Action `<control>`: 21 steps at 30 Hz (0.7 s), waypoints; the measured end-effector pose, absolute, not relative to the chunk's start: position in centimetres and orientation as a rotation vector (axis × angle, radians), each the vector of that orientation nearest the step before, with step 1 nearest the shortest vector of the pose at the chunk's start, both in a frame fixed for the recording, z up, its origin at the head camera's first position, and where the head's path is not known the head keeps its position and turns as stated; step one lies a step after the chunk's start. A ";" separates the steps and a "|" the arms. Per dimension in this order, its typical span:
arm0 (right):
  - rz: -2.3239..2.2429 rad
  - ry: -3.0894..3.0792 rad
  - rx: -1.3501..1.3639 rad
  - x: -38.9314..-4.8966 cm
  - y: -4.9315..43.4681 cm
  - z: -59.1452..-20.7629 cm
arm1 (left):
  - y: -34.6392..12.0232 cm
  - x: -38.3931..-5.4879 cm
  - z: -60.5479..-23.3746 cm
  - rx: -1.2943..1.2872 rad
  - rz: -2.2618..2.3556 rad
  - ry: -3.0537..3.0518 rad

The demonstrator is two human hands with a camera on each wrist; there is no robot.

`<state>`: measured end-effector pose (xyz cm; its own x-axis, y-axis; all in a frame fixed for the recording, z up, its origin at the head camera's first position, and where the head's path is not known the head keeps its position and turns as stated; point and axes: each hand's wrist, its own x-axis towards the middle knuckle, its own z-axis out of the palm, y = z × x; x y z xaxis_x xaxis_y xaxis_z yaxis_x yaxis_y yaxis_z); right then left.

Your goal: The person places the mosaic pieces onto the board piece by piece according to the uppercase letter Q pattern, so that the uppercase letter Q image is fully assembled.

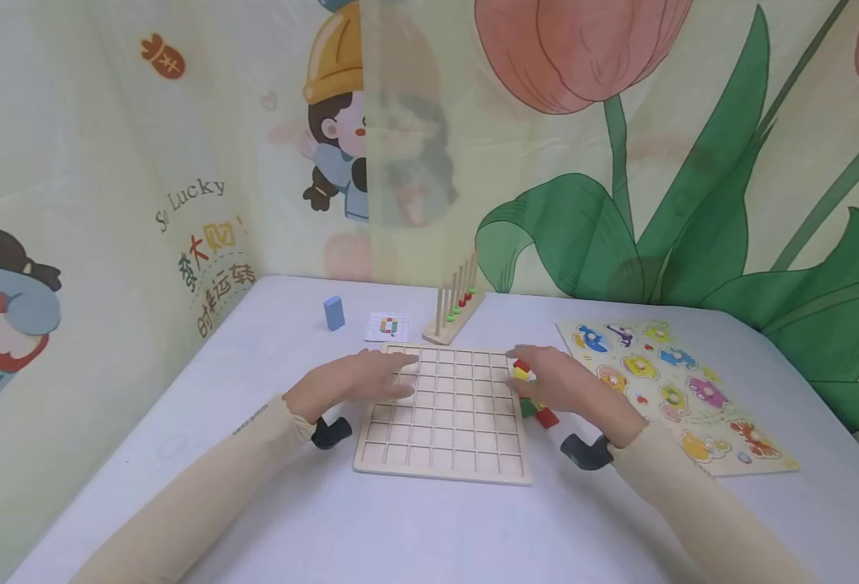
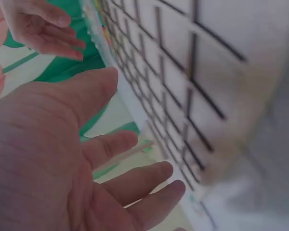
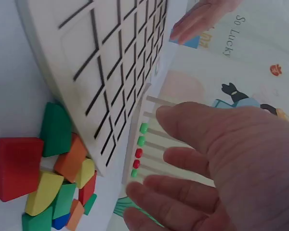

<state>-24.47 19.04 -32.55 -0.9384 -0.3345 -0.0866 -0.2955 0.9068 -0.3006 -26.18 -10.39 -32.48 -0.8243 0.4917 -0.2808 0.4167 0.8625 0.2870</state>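
A square wooden grid board (image 1: pixel 444 422) lies on the white table between both hands. Over its left edge is my left hand (image 1: pixel 359 377), fingers extended and nothing held. My right hand (image 1: pixel 549 377) hovers at the board's right edge, its fingers apart and relaxed, also holding nothing. Beside that edge, partly hidden under the right hand in the head view, lies a pile of coloured blocks; a red block (image 3: pixel 19 168), a green block (image 3: pixel 56 129) and a yellow block (image 3: pixel 44 192) show in the right wrist view.
Behind the board stand a wooden peg rack (image 1: pixel 454 312) with red and green beads, a pattern card (image 1: pixel 388 327) and an upright blue block (image 1: pixel 334 313). To the right lies an animal knob puzzle (image 1: pixel 680 397). A printed curtain (image 1: pixel 414 243) hangs behind the table.
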 end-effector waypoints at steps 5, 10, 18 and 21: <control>-0.428 2.858 -0.577 -24.2 19.6 -33.6 | -12.3 -27.1 -34.1 0.684 0.371 2.648; -0.430 2.807 -0.613 -23.8 20.4 -34.2 | -14.1 -27.8 -34.8 0.714 0.379 2.563; -0.471 2.770 -0.711 -23.6 21.1 -34.5 | -15.4 -27.9 -34.9 0.739 0.390 2.462; -0.478 2.747 -0.723 -23.6 21.4 -34.5 | -15.3 -27.9 -35.0 0.746 0.379 2.450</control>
<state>-23.59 21.36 -34.55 -0.8421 -0.5136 -0.1644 -0.4278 0.8219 -0.3760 -27.86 -15.26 -34.97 -0.6975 0.5814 -0.4189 0.4277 0.8068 0.4076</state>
